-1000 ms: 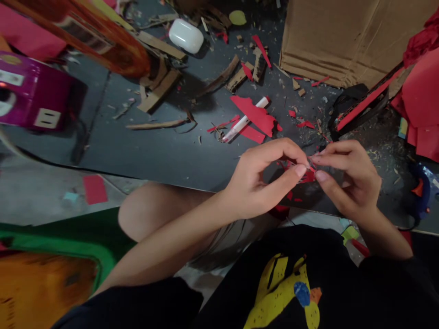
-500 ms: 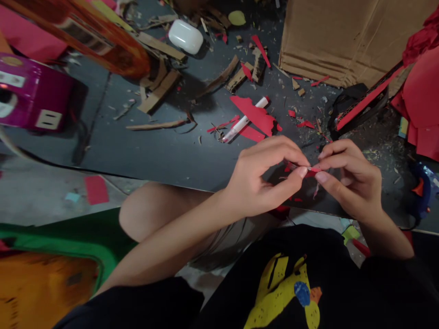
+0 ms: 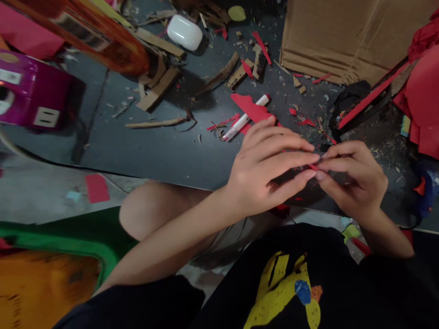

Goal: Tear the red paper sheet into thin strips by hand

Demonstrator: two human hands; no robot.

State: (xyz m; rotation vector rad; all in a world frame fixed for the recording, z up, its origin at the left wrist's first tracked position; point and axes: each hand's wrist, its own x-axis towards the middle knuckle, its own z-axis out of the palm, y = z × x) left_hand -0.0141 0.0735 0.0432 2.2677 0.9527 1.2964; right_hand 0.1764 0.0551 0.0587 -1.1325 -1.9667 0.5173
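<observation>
Near the table's front edge, my left hand point(image 3: 267, 167) and my right hand point(image 3: 356, 178) meet fingertip to fingertip. Between them is a small red paper piece point(image 3: 313, 167), mostly covered by the fingers. My left thumb and index finger close on it from one side, with the other left fingers stretched above. On the opposite side, my right thumb and fingers pinch its end. Just beyond my left hand lie a white marker point(image 3: 242, 123) and a torn red paper scrap point(image 3: 249, 107) across it.
A cardboard sheet point(image 3: 318, 41) lies at the back right, beside a red-edged cardboard piece point(image 3: 372, 96). Cardboard strips point(image 3: 159, 89) and a white earbud case point(image 3: 185, 32) are at the back. An orange bottle point(image 3: 113, 41) and purple socket box point(image 3: 32, 91) stand left.
My left fingers have straightened and spread over the paper piece, covering more of the red scrap behind. My right hand has shifted slightly right, still at the piece.
</observation>
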